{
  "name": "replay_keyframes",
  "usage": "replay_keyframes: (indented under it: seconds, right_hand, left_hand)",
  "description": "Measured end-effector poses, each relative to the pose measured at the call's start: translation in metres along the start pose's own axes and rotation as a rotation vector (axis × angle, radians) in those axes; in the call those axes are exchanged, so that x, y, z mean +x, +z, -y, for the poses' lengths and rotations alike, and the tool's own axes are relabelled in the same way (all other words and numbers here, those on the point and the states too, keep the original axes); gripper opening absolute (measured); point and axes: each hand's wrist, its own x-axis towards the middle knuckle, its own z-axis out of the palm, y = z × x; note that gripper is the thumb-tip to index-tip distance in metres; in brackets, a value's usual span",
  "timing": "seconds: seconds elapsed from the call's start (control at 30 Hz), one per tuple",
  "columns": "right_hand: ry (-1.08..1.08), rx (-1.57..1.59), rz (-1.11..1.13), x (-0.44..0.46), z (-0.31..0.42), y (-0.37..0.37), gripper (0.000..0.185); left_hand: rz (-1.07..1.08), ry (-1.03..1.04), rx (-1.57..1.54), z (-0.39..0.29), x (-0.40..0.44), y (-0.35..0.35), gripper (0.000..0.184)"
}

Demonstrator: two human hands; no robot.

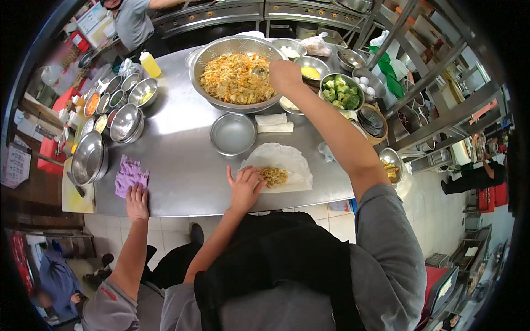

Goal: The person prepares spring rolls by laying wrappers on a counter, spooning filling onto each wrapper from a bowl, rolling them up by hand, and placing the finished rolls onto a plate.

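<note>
My left hand (246,188) rests palm down with its fingers spread. Its fingertips touch the left side of a thin white wrapper (292,160), beside a small heap of shredded filling (274,176) lying on it. My right hand (285,78) is closed at the right rim of a large perforated metal bowl (197,83). It grips a metal spoon (259,71), whose head sits in the shredded vegetable mix (234,80). Two rolled white wraps (274,124) lie behind the wrapper, next to a shallow metal bowl (233,134).
A co-worker's hand (137,203) presses a purple cloth (131,175) at the left. Metal bowls (89,157) crowd the left edge. Broccoli (342,92), eggs (365,83) and yellow liquid (311,72) stand in bowls at the right. Another person (132,25) stands behind.
</note>
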Motion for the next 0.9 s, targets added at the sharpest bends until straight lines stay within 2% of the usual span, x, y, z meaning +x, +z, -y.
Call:
replay_keyframes:
  seconds: [0.1, 0.2, 0.53, 0.57, 0.67, 0.73, 0.83, 0.9]
  right_hand:
    - [0.018, -0.040, -0.050, 0.005, 0.001, 0.007, 0.020]
    - [0.015, -0.043, 0.033, 0.001, -0.001, 0.011, 0.021]
    - [0.260, 0.368, 0.095, 0.012, -0.012, 0.036, 0.021]
    - [0.225, 0.385, 0.092, 0.018, -0.025, 0.056, 0.020]
    - [-0.064, 0.356, 0.070, 0.052, -0.070, 0.126, 0.018]
    - [0.392, 0.878, 0.240, 0.011, -0.051, 0.061, 0.019]
    - [0.529, 1.035, 0.258, 0.011, -0.061, 0.066, 0.020]
    - [0.503, 1.083, 0.175, 0.013, -0.064, 0.075, 0.022]
  left_hand:
    - [-0.041, 0.002, 0.018, 0.003, -0.006, -0.004, 0.014]
    - [-0.069, 0.007, 0.022, 0.004, -0.008, -0.009, 0.012]
    - [-0.060, 0.063, 0.020, -0.005, -0.007, -0.008, 0.009]
    - [-0.058, 0.071, 0.015, -0.006, -0.006, -0.007, 0.009]
    - [-0.060, 0.106, 0.016, -0.006, -0.006, -0.004, 0.008]
    - [-0.058, 0.112, 0.015, -0.005, -0.006, -0.003, 0.009]
    - [-0.056, 0.083, 0.020, -0.008, -0.005, -0.010, 0.010]
    - [-0.062, 0.060, 0.049, -0.008, -0.005, -0.013, 0.012]
